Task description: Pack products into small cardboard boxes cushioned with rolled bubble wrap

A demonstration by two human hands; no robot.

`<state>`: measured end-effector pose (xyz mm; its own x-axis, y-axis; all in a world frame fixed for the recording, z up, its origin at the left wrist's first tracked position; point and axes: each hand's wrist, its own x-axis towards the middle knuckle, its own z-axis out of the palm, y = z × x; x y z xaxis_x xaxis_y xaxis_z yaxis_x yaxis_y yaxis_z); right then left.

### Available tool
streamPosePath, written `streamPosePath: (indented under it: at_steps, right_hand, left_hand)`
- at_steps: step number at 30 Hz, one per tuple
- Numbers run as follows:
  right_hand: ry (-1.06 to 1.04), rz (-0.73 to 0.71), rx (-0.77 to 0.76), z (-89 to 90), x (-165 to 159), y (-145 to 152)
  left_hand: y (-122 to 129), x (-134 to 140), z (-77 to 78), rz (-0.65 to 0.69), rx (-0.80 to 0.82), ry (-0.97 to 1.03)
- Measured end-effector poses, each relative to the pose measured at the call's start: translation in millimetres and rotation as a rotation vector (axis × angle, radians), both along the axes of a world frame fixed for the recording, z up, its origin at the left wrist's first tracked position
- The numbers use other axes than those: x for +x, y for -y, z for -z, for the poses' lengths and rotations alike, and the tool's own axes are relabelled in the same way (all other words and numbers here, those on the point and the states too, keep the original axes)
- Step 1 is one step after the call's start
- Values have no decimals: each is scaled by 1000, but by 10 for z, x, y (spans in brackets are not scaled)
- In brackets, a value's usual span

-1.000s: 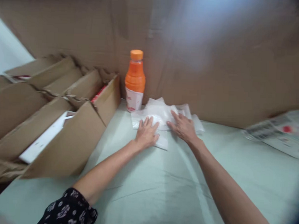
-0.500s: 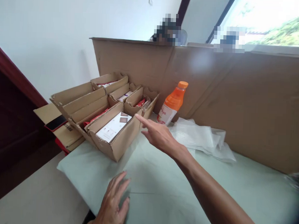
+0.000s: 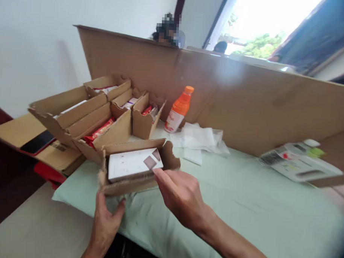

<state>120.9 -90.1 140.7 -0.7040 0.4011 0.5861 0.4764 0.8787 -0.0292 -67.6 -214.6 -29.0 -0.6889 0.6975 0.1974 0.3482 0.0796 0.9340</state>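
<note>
An open cardboard bin lies turned nearly sideways at the front of the table, apart from the other bins. Inside it rests a white box with dark brown square prints. My right hand is closed on the bin's near wall, toward its right end, thumb and fingers pinched at the edge. At the bin's left end, my left hand grips the lower near corner, its thumb along the near side and its other fingers partly hidden behind the bin.
Several cardboard bins at the left hold red packets and boxes. Behind them runs a tall cardboard screen. An orange bottle, clear plastic wrap and a white jug lying tilted are farther right. A person is beyond the screen.
The bin with the white box has been pulled out from the group toward me and turned. Both hands now hold it. The view has swung right, bringing the white jug into sight.
</note>
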Motion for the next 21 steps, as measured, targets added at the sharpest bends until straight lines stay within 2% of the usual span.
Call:
streamPosePath:
  at_steps: [1,3,5,8,11,14,17,21]
  right_hand:
    - [-135,7,-17,60,155,116]
    - [-365,109,-99,208,448,250]
    - [-470,246,-257,419,671,271]
    - [-399,290,-580,812,782,180]
    - [-297,176,-808,1105,704,75]
    - [-341,163,-875,1187,748,35]
    - [-433,340,-871,1170,1070,30]
    - [-513,597,-834,1173,1612,-91]
  left_hand:
    - [-17,-56,-27,5,2,19]
    - [-40,-186,-67,31,-18,53]
    - [-50,-313,-71,89,-68,133]
    - [-63,-420,-39,183,-133,278]
    - [-125,-371,-28,168,-182,273]
    - [-311,-148,-43,175,-237,209]
    - [-657,233,-66,272,-241,185]
    - [-1286,828,-158,514,-152,184]
